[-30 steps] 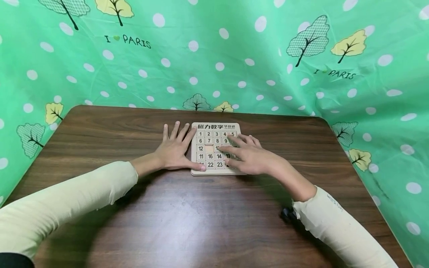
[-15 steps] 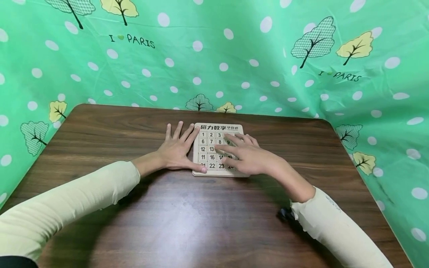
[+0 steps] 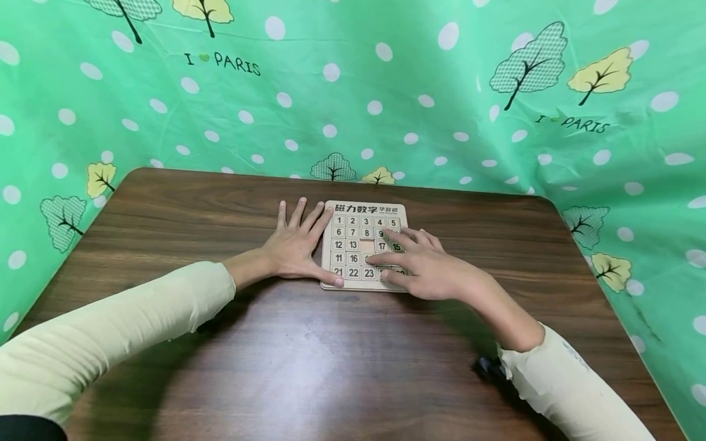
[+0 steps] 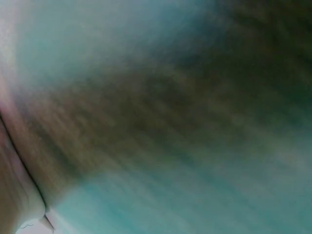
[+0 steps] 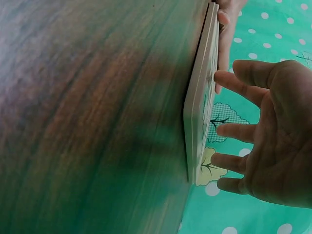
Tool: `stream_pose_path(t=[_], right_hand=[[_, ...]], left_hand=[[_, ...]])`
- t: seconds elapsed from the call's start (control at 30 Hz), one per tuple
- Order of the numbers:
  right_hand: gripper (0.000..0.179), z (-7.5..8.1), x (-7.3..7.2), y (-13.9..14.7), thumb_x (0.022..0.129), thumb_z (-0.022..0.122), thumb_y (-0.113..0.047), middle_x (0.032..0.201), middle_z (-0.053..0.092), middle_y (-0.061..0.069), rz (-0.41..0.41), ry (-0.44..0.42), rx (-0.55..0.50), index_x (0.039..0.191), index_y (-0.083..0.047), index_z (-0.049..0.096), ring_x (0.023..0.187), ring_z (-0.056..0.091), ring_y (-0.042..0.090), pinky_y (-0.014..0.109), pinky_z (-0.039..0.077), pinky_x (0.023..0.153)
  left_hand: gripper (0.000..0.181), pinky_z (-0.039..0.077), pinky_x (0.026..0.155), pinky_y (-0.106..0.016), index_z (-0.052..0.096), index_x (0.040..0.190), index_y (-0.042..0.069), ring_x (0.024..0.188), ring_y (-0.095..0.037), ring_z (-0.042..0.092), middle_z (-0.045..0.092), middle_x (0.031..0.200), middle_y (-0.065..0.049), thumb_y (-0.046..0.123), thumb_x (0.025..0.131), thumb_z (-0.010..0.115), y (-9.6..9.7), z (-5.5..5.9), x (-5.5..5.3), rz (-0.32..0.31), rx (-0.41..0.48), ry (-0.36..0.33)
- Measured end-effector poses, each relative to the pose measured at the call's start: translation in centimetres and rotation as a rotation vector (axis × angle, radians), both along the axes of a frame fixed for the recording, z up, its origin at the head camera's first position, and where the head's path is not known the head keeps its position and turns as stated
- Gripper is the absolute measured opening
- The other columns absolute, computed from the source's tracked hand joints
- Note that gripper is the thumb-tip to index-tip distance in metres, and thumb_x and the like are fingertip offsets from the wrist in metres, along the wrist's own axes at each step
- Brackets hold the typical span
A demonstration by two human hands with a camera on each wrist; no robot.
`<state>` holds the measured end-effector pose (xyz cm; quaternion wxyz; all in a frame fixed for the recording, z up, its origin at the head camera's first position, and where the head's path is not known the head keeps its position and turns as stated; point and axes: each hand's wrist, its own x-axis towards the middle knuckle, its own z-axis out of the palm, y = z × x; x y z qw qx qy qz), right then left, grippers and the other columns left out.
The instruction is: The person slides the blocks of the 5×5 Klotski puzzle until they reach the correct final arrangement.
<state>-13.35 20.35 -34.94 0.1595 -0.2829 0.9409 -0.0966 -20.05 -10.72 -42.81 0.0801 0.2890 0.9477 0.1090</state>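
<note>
The number board [image 3: 358,285] lies on the table [image 3: 309,361]. My spread left hand [image 3: 295,248] touches its left edge; my right hand [image 3: 427,264] extends fingers above it; neither grips anything. Versus one second ago, tile 13 [image 3: 353,245] sits one column left.

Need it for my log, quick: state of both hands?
Left hand: open, touching the number board.
Right hand: open, over the number board, gripping nothing.
</note>
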Motion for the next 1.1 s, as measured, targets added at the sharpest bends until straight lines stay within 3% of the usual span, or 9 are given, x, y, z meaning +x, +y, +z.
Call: stream_pose_path(t=[0.5,0.83,1.1], right_hand=[[0.043,0.0,0.0,0.0,0.115,0.059,-0.042,0.188,0.027,0.017,0.002,0.004,0.011,0.158,-0.040,0.067,0.171,0.021,0.059,0.086,0.013,0.132],[0.047,-0.1,-1.8,-0.6,0.118,0.054,-0.043,0.189,0.023,0.018,-0.037,0.010,0.043,0.164,-0.040,0.060,0.171,0.017,0.061,0.085,0.012,0.133],[0.041,1.2,-0.8,1.1,0.114,0.062,-0.038,0.187,0.028,0.021,-0.066,0.026,-0.008,0.154,-0.036,0.071,0.172,0.019,0.059,0.084,0.011,0.133]], left_hand=[[0.158,-0.018,0.133,-0.079,-0.006,0.183,0.018,0.176,-0.053,-0.010,0.000,0.192,-0.017,0.100,0.073,0.073,0.0,-0.4,-0.1,-0.002,-0.006,0.015],[0.158,-0.018,0.133,-0.079,-0.006,0.183,0.018,0.176,-0.053,-0.010,-0.001,0.192,-0.017,0.101,0.073,0.073,-0.1,-0.3,-0.3,-0.003,-0.008,0.017],[0.158,-0.016,0.134,-0.080,-0.006,0.183,0.019,0.176,-0.053,-0.010,0.000,0.192,-0.017,0.100,0.073,0.072,0.0,-0.4,-0.3,-0.014,-0.014,0.025]])
